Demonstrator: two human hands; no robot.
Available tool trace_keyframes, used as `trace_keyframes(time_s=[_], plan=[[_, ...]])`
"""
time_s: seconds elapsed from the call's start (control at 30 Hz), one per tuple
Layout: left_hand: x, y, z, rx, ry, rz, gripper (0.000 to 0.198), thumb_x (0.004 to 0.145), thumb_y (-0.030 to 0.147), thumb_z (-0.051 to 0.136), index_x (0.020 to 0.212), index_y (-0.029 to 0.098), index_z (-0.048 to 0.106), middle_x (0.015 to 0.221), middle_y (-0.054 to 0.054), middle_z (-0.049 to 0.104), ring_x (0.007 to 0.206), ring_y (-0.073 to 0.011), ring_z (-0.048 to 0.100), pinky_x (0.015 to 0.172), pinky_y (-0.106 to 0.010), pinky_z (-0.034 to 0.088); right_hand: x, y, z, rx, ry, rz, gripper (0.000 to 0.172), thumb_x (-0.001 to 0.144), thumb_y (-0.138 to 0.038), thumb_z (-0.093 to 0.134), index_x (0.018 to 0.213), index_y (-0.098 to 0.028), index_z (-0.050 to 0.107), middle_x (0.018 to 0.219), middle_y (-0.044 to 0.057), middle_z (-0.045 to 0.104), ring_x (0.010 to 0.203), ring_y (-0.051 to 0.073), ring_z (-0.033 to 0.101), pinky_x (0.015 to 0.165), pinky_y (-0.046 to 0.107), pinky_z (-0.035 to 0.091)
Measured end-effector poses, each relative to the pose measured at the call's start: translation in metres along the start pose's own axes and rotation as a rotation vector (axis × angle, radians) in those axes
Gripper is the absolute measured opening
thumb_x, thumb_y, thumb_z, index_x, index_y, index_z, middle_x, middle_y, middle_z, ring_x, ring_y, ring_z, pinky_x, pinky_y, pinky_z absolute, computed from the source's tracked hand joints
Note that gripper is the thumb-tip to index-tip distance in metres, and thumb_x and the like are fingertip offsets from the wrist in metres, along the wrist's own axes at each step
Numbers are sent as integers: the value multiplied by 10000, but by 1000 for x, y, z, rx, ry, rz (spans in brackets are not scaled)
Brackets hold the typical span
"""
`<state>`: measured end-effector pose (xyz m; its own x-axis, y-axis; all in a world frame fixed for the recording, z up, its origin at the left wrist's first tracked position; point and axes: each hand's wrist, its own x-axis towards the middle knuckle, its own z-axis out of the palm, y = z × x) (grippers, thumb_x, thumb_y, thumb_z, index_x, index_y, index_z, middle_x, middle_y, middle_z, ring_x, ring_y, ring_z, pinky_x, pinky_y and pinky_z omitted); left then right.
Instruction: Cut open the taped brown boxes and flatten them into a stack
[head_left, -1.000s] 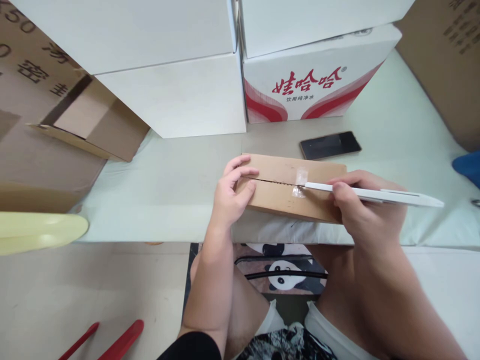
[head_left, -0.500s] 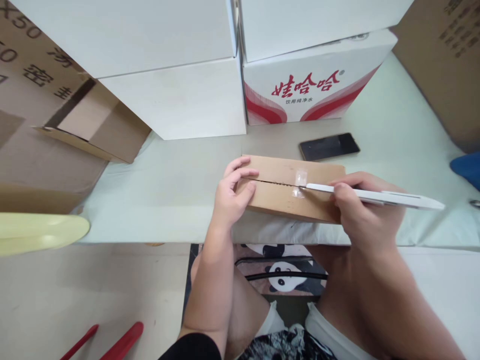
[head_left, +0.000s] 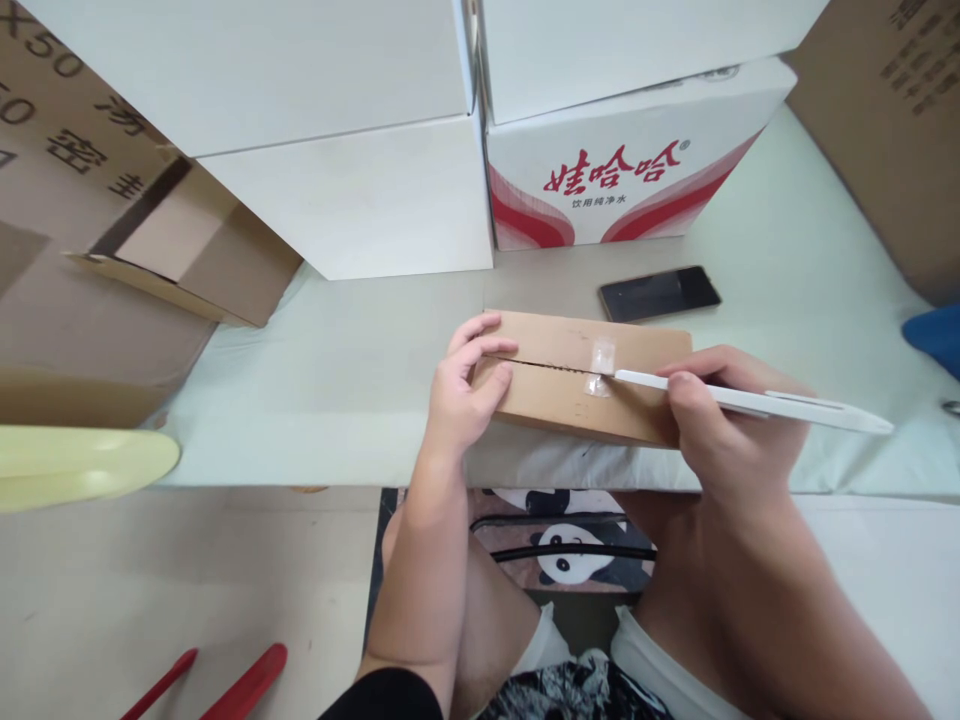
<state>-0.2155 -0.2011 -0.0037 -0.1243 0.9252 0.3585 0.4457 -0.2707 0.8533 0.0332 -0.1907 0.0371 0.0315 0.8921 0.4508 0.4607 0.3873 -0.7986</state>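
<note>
A small brown cardboard box [head_left: 540, 345] lies near the front edge of the covered table, a seam running along its top. Clear tape [head_left: 602, 356] crosses that seam right of the middle. My left hand [head_left: 466, 385] grips the box's left end, thumb and fingers on top. In my right hand [head_left: 739, 415] is a slim white utility knife [head_left: 795, 408], held like a pen and slanting down to the left. Its tip meets the seam beside the tape; the blade itself is too small to make out clearly.
Behind the box lies a black phone [head_left: 660, 293]. White cartons [head_left: 390, 215], one with red lettering [head_left: 622, 185], are stacked at the back. Large brown cartons stand left [head_left: 75, 230] and right [head_left: 885, 150]. A yellow chair part [head_left: 82, 465] juts in at left.
The utility knife and my right hand have shifted very slightly to the right along the seam. My left hand and the box stay where they were.
</note>
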Motion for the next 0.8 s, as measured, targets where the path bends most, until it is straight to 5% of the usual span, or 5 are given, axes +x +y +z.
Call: trace_keyframes(time_s=[0.13,0.53,0.7,0.8], plan=[[0,0,0,20,-2,-4,169,876,305,647,989,219,738,1379,-106,659,1342,-296,604,1139,-505,518,2,-4,0,-4,-48,-18,146,802,-213,650,663,-251,673,586,-19,645,513,151,550,487,300,415],[0,2,-1,20,-3,-8,181,878,319,640,989,212,736,1377,-112,662,1340,-291,608,1151,-501,507,-4,-2,3,-10,82,61,119,745,-213,652,631,-245,665,600,-5,642,552,167,569,502,305,412],[0,0,-2,27,-5,27,183,904,336,630,999,213,728,1377,-119,659,1330,-294,618,1135,-509,516,7,11,2,450,218,261,108,641,-301,572,559,-237,604,430,-3,457,367,132,378,362,295,217],[0,0,-3,37,-13,17,186,903,349,636,1002,217,722,1384,-118,655,1342,-299,609,1142,-516,509,24,37,-6,733,379,296,138,540,-374,502,504,-254,444,465,-12,322,407,138,391,378,291,252]])
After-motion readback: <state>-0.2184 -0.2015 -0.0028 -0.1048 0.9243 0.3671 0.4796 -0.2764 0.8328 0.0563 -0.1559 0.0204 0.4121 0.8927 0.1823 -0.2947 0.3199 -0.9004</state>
